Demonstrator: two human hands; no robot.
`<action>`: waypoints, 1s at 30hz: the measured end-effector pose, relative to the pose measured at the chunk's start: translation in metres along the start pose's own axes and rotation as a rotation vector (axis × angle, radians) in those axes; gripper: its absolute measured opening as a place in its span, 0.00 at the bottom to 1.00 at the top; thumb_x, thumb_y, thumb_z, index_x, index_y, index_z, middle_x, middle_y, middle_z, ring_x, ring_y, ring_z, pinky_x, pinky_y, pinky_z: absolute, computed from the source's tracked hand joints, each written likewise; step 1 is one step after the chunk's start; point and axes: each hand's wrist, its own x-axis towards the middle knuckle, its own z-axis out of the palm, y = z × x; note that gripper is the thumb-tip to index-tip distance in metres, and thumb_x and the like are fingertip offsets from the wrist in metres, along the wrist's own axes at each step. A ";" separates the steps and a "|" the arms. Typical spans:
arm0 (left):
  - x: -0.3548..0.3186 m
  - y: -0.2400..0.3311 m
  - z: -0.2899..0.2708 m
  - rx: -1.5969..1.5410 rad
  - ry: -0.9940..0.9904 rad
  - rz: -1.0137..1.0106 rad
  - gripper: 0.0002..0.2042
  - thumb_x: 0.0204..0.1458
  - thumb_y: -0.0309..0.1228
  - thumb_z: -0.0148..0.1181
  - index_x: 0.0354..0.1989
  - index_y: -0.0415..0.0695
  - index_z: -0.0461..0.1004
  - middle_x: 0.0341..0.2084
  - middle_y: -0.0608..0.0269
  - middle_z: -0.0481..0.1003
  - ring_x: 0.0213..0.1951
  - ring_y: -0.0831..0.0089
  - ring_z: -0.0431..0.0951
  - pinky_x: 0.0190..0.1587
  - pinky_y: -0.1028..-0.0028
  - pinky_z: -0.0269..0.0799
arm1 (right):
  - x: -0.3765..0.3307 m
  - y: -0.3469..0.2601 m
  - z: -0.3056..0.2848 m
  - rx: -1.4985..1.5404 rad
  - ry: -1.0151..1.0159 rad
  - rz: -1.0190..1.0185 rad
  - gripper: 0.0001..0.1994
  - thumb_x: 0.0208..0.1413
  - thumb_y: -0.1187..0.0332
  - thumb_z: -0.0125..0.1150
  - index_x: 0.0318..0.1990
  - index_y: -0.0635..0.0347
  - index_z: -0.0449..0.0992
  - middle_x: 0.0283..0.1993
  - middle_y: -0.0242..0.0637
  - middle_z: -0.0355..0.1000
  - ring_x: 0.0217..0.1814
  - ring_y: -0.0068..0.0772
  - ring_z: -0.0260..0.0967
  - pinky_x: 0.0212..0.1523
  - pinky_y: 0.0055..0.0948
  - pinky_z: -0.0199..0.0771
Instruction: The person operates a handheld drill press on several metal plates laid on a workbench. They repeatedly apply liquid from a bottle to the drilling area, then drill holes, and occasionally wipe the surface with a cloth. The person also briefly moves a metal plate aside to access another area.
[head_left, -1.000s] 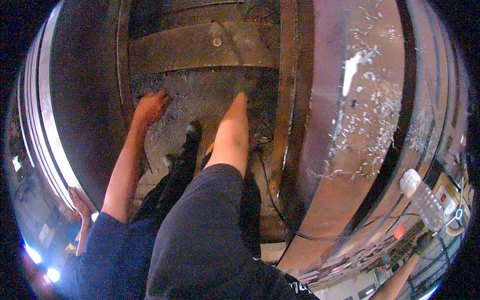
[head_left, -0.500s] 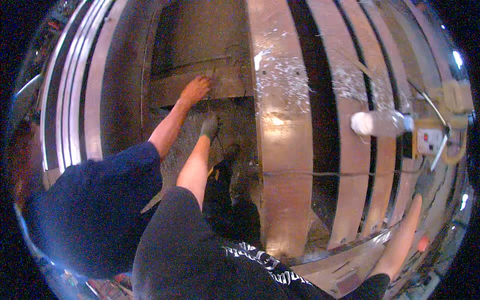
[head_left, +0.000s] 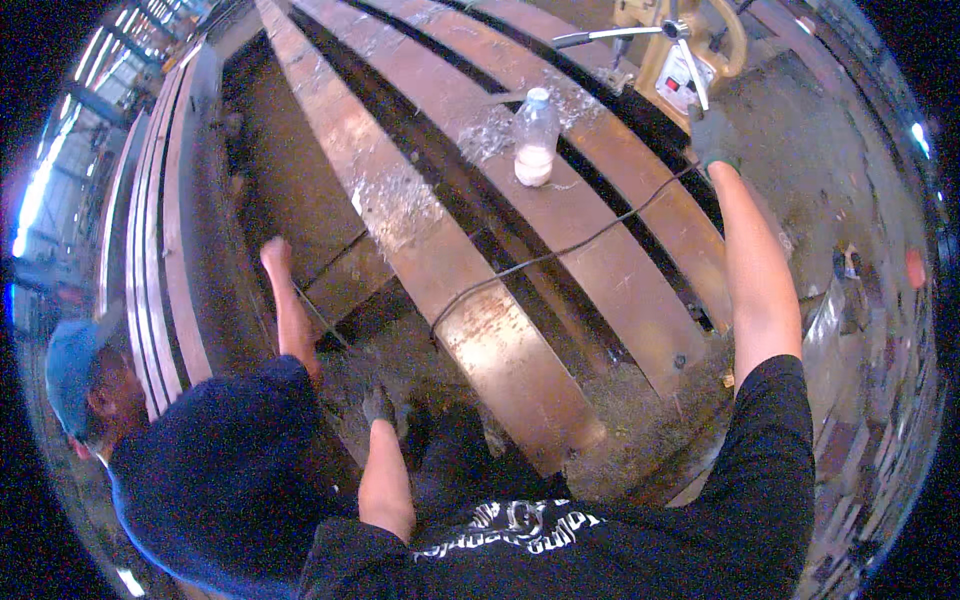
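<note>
Right hand (head_left: pixel 716 143): now beside spoked machine (head_left: pixel 683 80), upper right of bottle (head_left: pixel 535 135); machine within reach; grip cannot be told. Left hand (head_left: pixel 378 406): below-left of bottle, now well apart from co-worker's hand (head_left: pixel 275 252); grip unclear.

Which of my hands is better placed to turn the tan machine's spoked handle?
Likely your right hand: it's beside the tan machine, near the spoked handle. Your left hand is across the beams.
</note>
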 end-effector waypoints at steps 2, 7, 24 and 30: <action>-0.010 0.033 0.005 -0.242 -0.121 -0.217 0.24 0.58 0.46 0.61 0.57 0.43 0.75 0.48 0.48 0.82 0.45 0.47 0.83 0.46 0.55 0.79 | 0.017 0.038 0.019 0.210 -0.061 0.043 0.27 0.67 0.44 0.52 0.45 0.63 0.81 0.35 0.49 0.80 0.37 0.50 0.79 0.40 0.53 0.76; -0.058 0.127 -0.040 -0.544 -0.327 -0.371 0.33 0.56 0.55 0.60 0.60 0.40 0.70 0.52 0.42 0.79 0.54 0.42 0.79 0.54 0.54 0.75 | 0.034 0.091 0.041 0.347 0.153 -0.234 0.32 0.67 0.38 0.48 0.43 0.63 0.80 0.34 0.54 0.79 0.34 0.53 0.77 0.37 0.54 0.73; -0.351 0.112 -0.032 -0.753 -0.141 -0.628 0.28 0.58 0.49 0.63 0.59 0.41 0.72 0.47 0.41 0.81 0.52 0.42 0.79 0.54 0.57 0.74 | 0.124 0.102 0.084 -0.080 -0.044 -0.145 0.34 0.64 0.36 0.50 0.46 0.63 0.82 0.46 0.55 0.81 0.51 0.61 0.79 0.50 0.58 0.76; -0.551 0.062 0.080 -0.924 -0.181 -0.679 0.26 0.57 0.48 0.66 0.59 0.47 0.72 0.49 0.44 0.81 0.52 0.44 0.80 0.52 0.56 0.75 | 0.138 0.099 0.125 -0.090 -0.020 -0.185 0.31 0.61 0.39 0.55 0.47 0.64 0.82 0.50 0.56 0.80 0.54 0.61 0.78 0.52 0.57 0.76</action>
